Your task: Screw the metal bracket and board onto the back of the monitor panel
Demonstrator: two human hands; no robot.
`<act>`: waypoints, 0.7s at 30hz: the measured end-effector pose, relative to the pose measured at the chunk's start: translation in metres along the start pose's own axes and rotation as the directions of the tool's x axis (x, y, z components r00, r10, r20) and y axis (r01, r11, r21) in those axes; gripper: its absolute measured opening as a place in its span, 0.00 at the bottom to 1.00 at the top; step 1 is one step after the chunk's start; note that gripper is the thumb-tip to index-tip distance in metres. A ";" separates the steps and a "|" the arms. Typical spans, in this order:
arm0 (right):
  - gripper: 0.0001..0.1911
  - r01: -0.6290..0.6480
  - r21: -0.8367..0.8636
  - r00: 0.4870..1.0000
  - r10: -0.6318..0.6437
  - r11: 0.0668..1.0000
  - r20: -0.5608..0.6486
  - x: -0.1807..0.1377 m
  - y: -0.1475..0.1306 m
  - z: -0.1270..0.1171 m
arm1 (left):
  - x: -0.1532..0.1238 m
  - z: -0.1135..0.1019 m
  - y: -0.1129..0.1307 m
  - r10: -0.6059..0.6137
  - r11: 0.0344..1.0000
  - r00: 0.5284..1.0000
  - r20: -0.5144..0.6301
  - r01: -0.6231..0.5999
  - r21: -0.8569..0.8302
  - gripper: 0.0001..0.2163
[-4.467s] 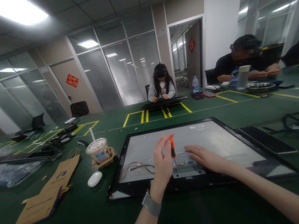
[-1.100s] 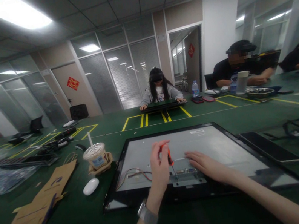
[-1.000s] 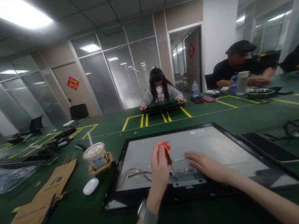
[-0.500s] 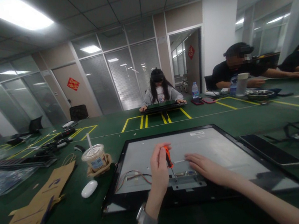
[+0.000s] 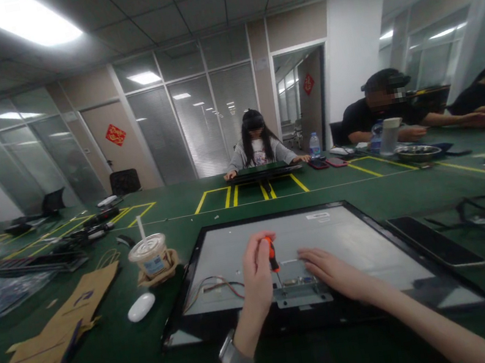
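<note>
A monitor panel point(image 5: 354, 237) lies back-up on the green table in front of me, its grey metal back inside a black frame. My left hand point(image 5: 258, 275) grips an orange-handled screwdriver point(image 5: 272, 253) upright, with the tip down on a small metal bracket point(image 5: 302, 295) with connector ports near the panel's near edge. My right hand point(image 5: 331, 269) rests flat on the panel beside that bracket, fingers stretched toward the screwdriver. Red and grey wires point(image 5: 213, 285) run over the panel left of my left hand.
Left of the panel stand an iced drink cup point(image 5: 149, 257), a white mouse point(image 5: 141, 307) and a flattened paper bag point(image 5: 50, 337). A dark phone point(image 5: 434, 232) and cables point(image 5: 484, 209) lie to the right. Three people sit at the table's far side and right.
My left hand has kept the screwdriver on the bracket with small shifts of grip. The view has drifted slightly. The person opposite moved both hands onto the black item before them.
</note>
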State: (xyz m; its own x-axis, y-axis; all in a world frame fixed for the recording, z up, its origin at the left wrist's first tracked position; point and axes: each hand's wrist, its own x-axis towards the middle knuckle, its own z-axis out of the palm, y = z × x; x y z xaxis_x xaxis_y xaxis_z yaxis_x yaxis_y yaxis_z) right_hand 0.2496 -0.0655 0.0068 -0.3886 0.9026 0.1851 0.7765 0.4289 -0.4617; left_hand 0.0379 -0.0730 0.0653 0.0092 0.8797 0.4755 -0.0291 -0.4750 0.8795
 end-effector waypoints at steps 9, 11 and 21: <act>0.31 -0.005 0.001 1.000 0.005 1.000 0.011 0.000 0.000 0.000 | 0.002 -0.001 -0.001 0.085 0.990 0.996 -0.014 -0.083 0.110 0.13; 0.31 -0.004 -0.003 1.000 0.004 1.000 0.002 0.000 -0.001 0.000 | 0.001 -0.001 0.001 0.049 0.995 0.999 -0.011 -0.048 0.088 0.14; 0.29 -0.014 0.009 1.000 0.014 1.000 0.007 -0.001 -0.002 -0.002 | 0.002 0.000 -0.005 0.101 0.991 0.995 -0.018 -0.099 0.092 0.10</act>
State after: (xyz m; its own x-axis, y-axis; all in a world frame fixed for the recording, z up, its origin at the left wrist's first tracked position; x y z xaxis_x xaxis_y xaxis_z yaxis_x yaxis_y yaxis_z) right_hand 0.2489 -0.0674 0.0092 -0.3809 0.9083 0.1729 0.7773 0.4158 -0.4721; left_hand 0.0379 -0.0691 0.0614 -0.0117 0.8275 0.5614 0.0620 -0.5597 0.8264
